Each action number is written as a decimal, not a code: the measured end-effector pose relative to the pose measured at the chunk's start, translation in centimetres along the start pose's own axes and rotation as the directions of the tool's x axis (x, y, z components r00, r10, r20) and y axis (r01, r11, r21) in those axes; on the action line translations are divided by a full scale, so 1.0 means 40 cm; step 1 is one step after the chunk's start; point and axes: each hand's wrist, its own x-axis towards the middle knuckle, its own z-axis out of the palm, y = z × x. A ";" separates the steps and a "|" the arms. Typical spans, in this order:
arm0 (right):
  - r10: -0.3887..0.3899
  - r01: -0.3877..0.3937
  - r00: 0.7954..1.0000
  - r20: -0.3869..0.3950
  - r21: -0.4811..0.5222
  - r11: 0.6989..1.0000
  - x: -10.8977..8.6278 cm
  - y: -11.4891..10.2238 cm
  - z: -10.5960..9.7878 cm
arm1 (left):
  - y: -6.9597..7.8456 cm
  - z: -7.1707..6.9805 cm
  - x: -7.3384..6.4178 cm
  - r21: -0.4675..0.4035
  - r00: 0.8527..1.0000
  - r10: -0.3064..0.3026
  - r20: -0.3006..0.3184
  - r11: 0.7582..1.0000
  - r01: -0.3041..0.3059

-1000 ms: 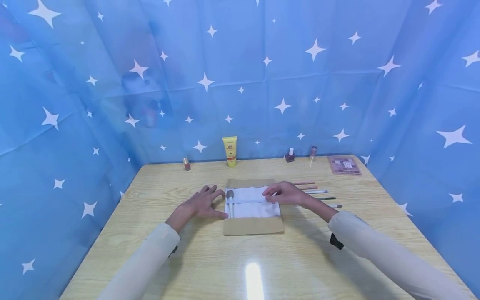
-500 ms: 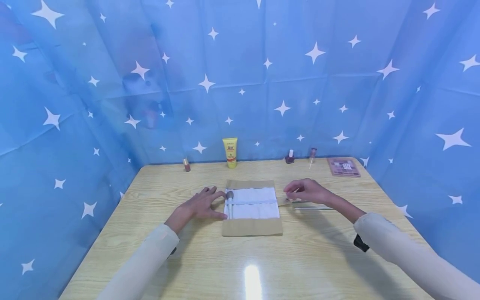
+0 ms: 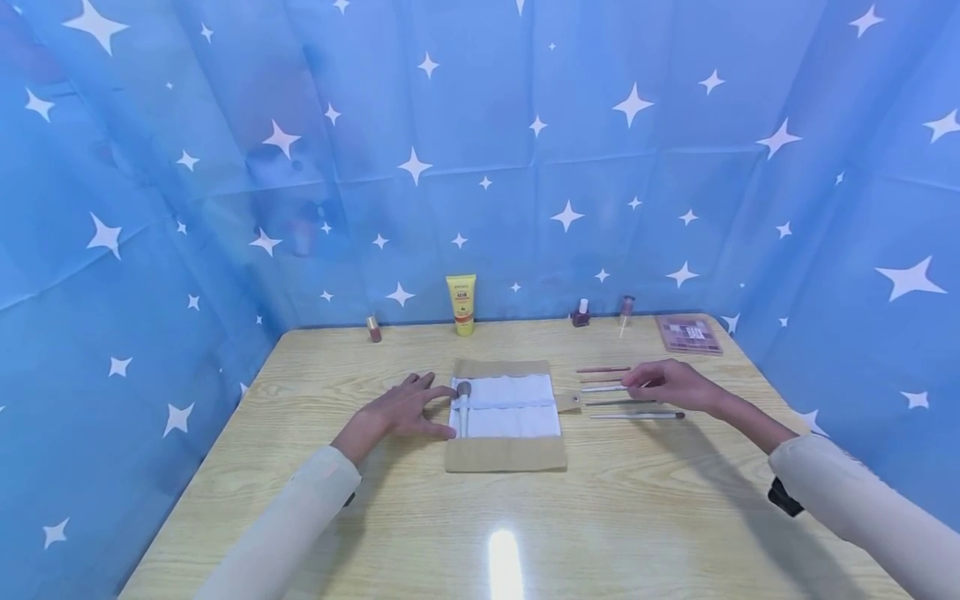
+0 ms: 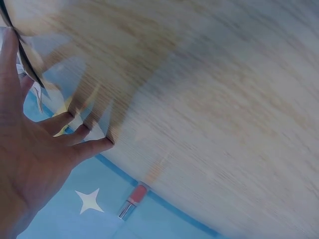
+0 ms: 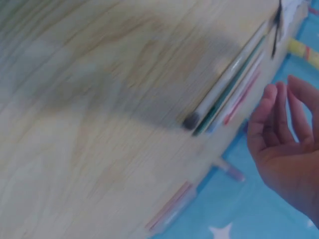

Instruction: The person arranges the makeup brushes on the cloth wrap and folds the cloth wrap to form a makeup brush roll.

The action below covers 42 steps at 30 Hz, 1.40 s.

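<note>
In the head view, my left hand [image 3: 401, 408] rests at the left edge of an unrolled tan brush roll [image 3: 506, 455] with a white lining, its thumb and index finger spread along that edge. The left wrist view shows the other fingers of this hand [image 4: 40, 154] stretched out on the table. A makeup brush [image 3: 463, 408] with a white handle lies in the roll's left end. My right hand [image 3: 675, 385] hovers over the right ends of several slim makeup brushes [image 3: 637, 416] laid side by side. In the right wrist view its fingers [image 5: 269, 112] are loosely bent, with nothing between them.
Along the table's back edge stand a small lipstick tube [image 3: 373, 329], a yellow squeeze tube [image 3: 462, 305], a nail polish bottle [image 3: 581, 313] and a small purple-capped item [image 3: 626, 310]. An eyeshadow palette [image 3: 690, 334] lies at the back right. A starry blue curtain [image 3: 480, 117] surrounds the table.
My right hand has moved right, from over the roll to above the loose brushes. The roll's snap strap and the brushes' left ends now show. My left hand has stayed put.
</note>
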 end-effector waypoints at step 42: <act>-0.216 0.211 0.976 0.006 -0.223 0.952 -0.116 0.152 -0.037 | 0.003 -0.012 0.011 0.048 0.999 -0.048 -0.021 0.998 0.049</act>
